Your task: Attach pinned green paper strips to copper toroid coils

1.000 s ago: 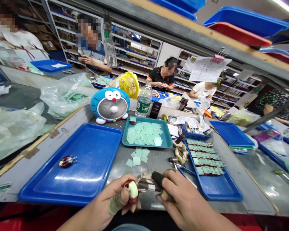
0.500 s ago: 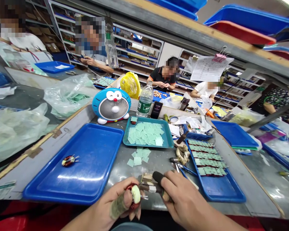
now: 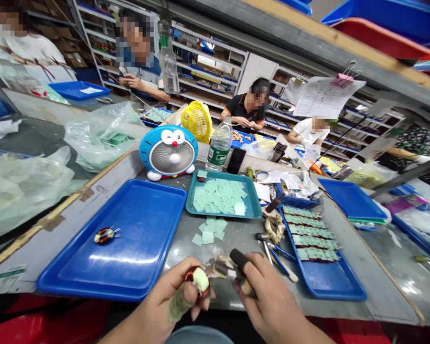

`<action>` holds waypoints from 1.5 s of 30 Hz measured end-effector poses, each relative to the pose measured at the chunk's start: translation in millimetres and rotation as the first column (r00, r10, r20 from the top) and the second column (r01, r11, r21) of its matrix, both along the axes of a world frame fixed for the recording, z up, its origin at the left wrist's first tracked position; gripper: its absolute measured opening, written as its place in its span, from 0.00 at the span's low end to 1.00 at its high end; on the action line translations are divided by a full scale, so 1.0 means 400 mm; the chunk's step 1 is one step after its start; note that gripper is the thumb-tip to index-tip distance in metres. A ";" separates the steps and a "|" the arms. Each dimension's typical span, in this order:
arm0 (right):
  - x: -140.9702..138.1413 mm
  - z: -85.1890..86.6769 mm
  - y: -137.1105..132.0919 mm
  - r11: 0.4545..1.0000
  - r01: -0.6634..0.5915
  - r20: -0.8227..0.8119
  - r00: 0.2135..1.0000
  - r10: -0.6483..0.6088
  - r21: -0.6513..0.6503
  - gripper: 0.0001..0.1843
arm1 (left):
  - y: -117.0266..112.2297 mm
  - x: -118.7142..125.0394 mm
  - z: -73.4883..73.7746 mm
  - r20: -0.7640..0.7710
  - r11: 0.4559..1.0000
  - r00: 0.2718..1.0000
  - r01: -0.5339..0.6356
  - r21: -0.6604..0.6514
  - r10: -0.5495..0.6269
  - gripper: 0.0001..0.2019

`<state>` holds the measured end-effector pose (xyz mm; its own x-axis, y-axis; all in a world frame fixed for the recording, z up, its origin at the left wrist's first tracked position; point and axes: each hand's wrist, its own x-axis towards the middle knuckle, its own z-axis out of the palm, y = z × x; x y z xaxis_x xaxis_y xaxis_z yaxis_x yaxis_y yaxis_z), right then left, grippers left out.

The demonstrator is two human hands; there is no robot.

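My left hand [image 3: 175, 296], its thumb wrapped in a pale greenish covering, is closed around a small ring-shaped coil [image 3: 200, 281] of dark red copper wire with a pale yellow face. My right hand [image 3: 263, 289] grips a hand tool [image 3: 226, 271], whose brownish front part points left toward the coil; motion blurs its exact kind. A black cylindrical piece [image 3: 239, 260] shows at the right fingers. Whether the tool touches the coil I cannot tell. Another wound coil [image 3: 104, 235] with bare wire ends lies in the blue tray [image 3: 139, 267] on the left.
A teal tray [image 3: 224, 214] holds green square sheets; several more sheets [image 3: 208, 236] lie before it. At right, a blue tray [image 3: 338, 286] carries rows of green-covered coils. Pliers [image 3: 281, 260], a cartoon fan [image 3: 168, 153] and a water bottle [image 3: 220, 145] stand or lie nearby. Several people sit beyond.
My right hand and the tool have shifted slightly, with a little more room between the hands. The coil has turned a little in my left hand. The camera view has tilted slightly.
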<state>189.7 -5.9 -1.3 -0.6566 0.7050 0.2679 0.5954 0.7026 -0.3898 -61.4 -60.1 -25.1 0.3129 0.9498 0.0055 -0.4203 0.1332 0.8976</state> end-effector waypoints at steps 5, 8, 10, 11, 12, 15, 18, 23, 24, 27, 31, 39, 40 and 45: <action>0.000 -0.007 -0.012 0.983 -0.015 -0.077 0.997 0.001 -0.183 0.17 | 0.012 -0.018 0.000 -0.205 0.990 0.974 -0.074 0.120 0.098 0.20; -0.015 -0.001 -0.018 0.982 -0.017 -0.077 0.997 0.002 -0.188 0.17 | 0.018 -0.015 0.007 -0.353 0.973 0.922 -0.087 0.214 0.160 0.18; -0.021 0.003 -0.019 0.988 -0.019 -0.070 0.998 0.009 -0.154 0.16 | 0.020 -0.008 0.017 -0.413 0.949 0.880 -0.115 0.293 0.235 0.16; -0.022 0.004 -0.020 0.992 -0.020 -0.064 0.998 0.012 -0.127 0.15 | 0.021 -0.004 0.022 -0.423 0.934 0.865 -0.128 0.333 0.269 0.16; -0.022 0.006 -0.020 0.995 -0.015 -0.056 0.998 0.010 -0.098 0.15 | 0.021 0.001 0.027 -0.422 0.921 0.859 -0.133 0.366 0.292 0.17; -0.016 0.008 -0.024 0.999 0.012 -0.043 0.999 -0.013 -0.038 0.15 | 0.022 0.013 0.034 -0.422 0.897 0.846 -0.133 0.422 0.324 0.16; -0.013 0.006 -0.030 0.998 0.056 -0.031 0.998 -0.056 0.026 0.16 | 0.024 0.021 0.023 -0.498 0.875 0.769 -0.161 0.456 0.400 0.10; -0.033 -0.002 -0.037 0.993 0.113 -0.055 0.992 -0.110 0.047 0.20 | 0.030 0.012 -0.005 -0.508 0.820 0.698 -0.205 0.534 0.505 0.12; -0.039 0.000 -0.037 0.995 0.099 -0.065 0.993 -0.099 -0.005 0.19 | 0.031 0.009 -0.007 -0.500 0.810 0.698 -0.202 0.550 0.513 0.12; -0.050 0.014 -0.032 0.991 0.064 -0.056 0.996 -0.071 -0.118 0.15 | 0.035 -0.001 -0.011 -0.474 0.762 0.675 -0.208 0.613 0.565 0.13; -0.049 0.024 -0.031 0.994 0.062 -0.005 0.998 -0.063 -0.085 0.17 | 0.039 0.000 -0.010 -0.446 0.673 0.616 -0.191 0.715 0.649 0.16; -0.046 0.041 -0.010 0.971 0.171 0.204 0.958 -0.204 0.170 0.23 | 0.044 0.026 0.030 -0.421 0.620 0.552 -0.237 0.748 0.720 0.14; -0.045 0.051 -0.006 0.978 0.160 0.228 0.955 -0.188 0.135 0.23 | 0.044 0.026 0.033 -0.430 0.629 0.562 -0.221 0.745 0.707 0.14; -0.033 0.089 -0.005 0.976 0.098 0.208 0.976 -0.057 -0.192 0.19 | 0.037 0.008 0.023 -0.490 0.712 0.637 -0.135 0.689 0.595 0.10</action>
<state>176.3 -8.1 34.3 -0.6238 0.7815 -0.0154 0.7250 0.5711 -0.3849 -58.1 -45.4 -16.0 0.0749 0.8605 0.5040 0.3956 -0.4896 0.7771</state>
